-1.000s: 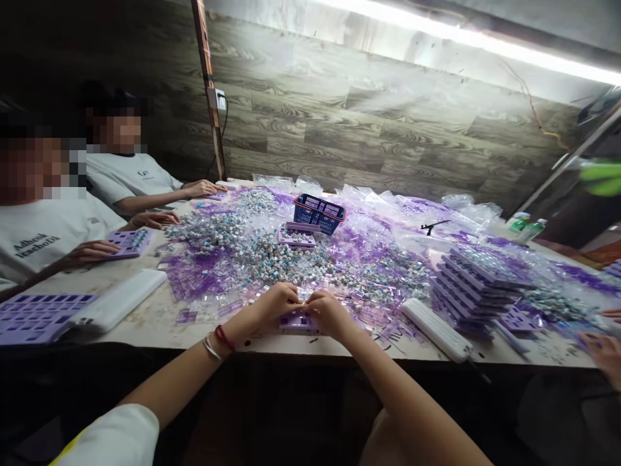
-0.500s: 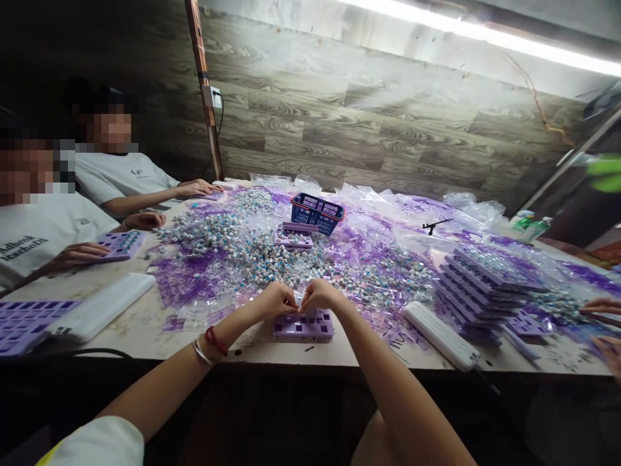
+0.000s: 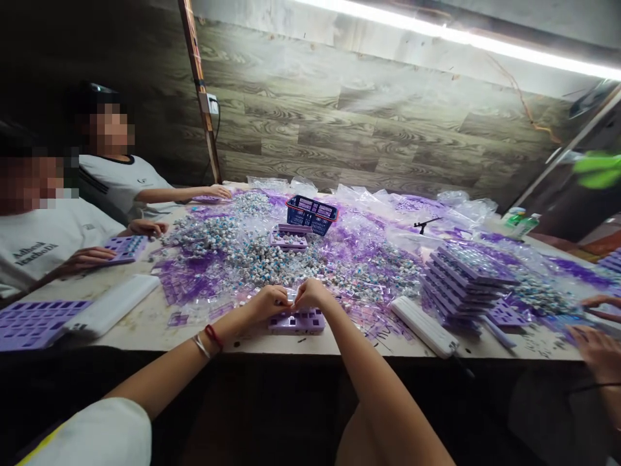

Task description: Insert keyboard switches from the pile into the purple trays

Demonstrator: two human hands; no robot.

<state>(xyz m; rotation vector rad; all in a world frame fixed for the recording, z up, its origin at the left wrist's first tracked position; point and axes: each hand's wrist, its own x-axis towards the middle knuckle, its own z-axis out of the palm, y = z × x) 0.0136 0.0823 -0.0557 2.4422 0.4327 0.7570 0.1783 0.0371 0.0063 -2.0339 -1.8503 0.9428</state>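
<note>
Your light-purple tray lies flat directly before you, long side facing you, dark square openings (the far part is hidden) along its top.

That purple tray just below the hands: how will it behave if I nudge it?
The purple tray looks stiff, judging by its straight edges. It's probably light for its size, given the square openings. Lying flat on the table, it would likely slide rather than roll or tip.

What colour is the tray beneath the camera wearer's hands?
Light purple; the tray shows best in the head view, the only one here.
</note>
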